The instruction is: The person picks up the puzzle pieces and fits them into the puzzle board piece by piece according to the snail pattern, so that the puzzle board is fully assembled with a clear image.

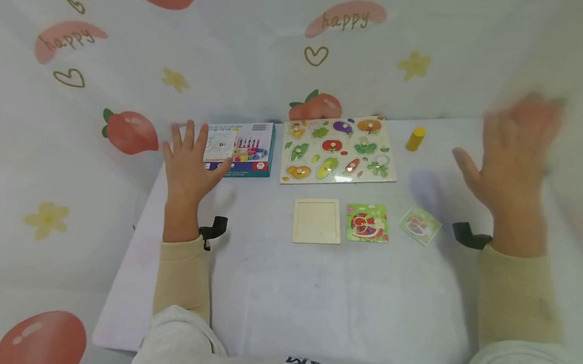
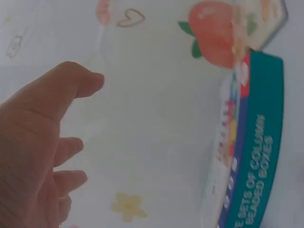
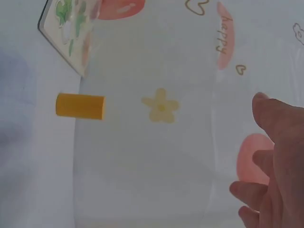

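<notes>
Both hands are raised over the table with nothing in them. My left hand has its fingers spread and overlaps the left part of a beaded toy box in the head view; the box's teal side shows in the left wrist view. Over the table's right side is my right hand, slightly blurred, its thumb held out to the left. Nearest to it stands a yellow cylinder, also visible in the right wrist view. A small puzzle card lies tilted to the left of the right wrist.
A vegetable peg puzzle board lies at the back middle. In front of it are a wooden frame tray and a square snail-like picture puzzle. A fruit-printed curtain hangs behind the white table.
</notes>
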`<state>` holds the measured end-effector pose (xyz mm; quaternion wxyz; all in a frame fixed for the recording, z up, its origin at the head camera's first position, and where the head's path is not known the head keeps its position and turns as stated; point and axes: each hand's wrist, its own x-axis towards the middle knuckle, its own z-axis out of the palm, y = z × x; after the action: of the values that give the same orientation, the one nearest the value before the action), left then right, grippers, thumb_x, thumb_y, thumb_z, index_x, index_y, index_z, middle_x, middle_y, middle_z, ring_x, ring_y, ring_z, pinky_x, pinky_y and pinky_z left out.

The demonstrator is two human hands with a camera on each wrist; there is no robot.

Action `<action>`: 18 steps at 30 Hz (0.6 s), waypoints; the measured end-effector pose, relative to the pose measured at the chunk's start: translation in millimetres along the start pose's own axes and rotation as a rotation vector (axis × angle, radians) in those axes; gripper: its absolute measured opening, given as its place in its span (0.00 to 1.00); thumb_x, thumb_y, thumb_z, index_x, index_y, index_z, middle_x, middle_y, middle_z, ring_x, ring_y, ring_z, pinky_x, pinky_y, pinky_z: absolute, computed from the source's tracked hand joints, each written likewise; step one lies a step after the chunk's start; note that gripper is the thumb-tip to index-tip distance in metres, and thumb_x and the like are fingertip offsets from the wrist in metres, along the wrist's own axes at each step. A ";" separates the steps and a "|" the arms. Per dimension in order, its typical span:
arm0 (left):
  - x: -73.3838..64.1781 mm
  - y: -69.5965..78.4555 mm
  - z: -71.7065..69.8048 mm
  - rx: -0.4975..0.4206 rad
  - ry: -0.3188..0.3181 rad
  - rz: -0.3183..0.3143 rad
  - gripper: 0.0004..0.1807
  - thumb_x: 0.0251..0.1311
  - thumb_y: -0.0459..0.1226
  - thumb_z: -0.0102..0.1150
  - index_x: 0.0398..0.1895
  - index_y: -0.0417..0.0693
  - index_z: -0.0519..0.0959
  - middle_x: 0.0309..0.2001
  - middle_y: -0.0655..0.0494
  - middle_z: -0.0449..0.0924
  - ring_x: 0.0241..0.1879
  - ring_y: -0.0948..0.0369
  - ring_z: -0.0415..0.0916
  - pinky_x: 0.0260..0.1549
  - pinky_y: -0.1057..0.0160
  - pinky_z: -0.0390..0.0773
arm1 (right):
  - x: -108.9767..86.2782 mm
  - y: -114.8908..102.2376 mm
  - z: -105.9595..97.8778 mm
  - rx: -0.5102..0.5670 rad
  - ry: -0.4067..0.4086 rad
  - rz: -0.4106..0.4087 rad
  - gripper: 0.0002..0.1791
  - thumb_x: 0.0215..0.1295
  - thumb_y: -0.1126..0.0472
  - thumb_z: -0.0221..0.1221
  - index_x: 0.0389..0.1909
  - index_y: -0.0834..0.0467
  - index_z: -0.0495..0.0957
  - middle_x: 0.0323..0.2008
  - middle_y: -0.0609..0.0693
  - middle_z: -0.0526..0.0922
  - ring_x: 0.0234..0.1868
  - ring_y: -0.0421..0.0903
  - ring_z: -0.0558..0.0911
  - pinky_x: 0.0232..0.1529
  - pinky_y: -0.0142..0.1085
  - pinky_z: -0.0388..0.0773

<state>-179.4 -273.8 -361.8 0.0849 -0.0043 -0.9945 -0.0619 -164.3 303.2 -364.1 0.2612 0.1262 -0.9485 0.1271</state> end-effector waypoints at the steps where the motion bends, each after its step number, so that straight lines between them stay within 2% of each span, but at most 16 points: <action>1: -1.9 1.0 -0.2 -0.017 0.006 0.005 0.53 0.65 0.66 0.50 0.85 0.57 0.41 0.83 0.50 0.30 0.79 0.48 0.16 0.72 0.37 0.30 | 0.3 -1.3 -0.7 0.012 0.017 -0.021 0.42 0.70 0.41 0.48 0.67 0.74 0.59 0.58 0.78 0.66 0.66 0.74 0.61 0.73 0.62 0.37; 4: -8.9 5.2 -2.0 -0.077 0.031 0.018 0.52 0.65 0.64 0.53 0.85 0.57 0.43 0.83 0.50 0.33 0.79 0.48 0.18 0.72 0.37 0.32 | 3.0 -4.9 -1.5 0.049 0.094 -0.100 0.44 0.69 0.38 0.45 0.64 0.76 0.62 0.56 0.77 0.68 0.61 0.75 0.64 0.73 0.62 0.42; 9: -20.9 14.6 -2.7 -0.159 0.100 0.067 0.50 0.64 0.60 0.58 0.84 0.55 0.50 0.83 0.49 0.39 0.80 0.47 0.26 0.72 0.37 0.38 | 5.9 -11.8 -4.6 0.111 0.184 -0.176 0.43 0.73 0.36 0.44 0.61 0.76 0.66 0.55 0.76 0.69 0.58 0.77 0.66 0.70 0.62 0.52; 14: -30.9 24.2 0.7 -0.264 0.179 0.185 0.48 0.61 0.53 0.67 0.82 0.51 0.58 0.82 0.49 0.45 0.81 0.46 0.34 0.72 0.36 0.44 | 2.1 -23.5 -13.2 0.165 0.155 -0.170 0.42 0.71 0.36 0.46 0.60 0.75 0.66 0.51 0.76 0.71 0.55 0.78 0.64 0.60 0.67 0.57; 18: -35.7 31.4 4.4 -0.333 0.216 0.289 0.46 0.57 0.47 0.72 0.79 0.48 0.64 0.80 0.48 0.52 0.80 0.45 0.40 0.70 0.34 0.50 | 0.0 -33.8 -16.1 0.232 0.144 -0.166 0.45 0.70 0.33 0.47 0.62 0.75 0.67 0.49 0.76 0.72 0.55 0.77 0.64 0.60 0.67 0.56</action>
<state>-144.3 -242.1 -368.3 0.1968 -0.1536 -0.9447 -0.2126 -146.5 276.6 -344.8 0.3218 0.2239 -0.8926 0.2226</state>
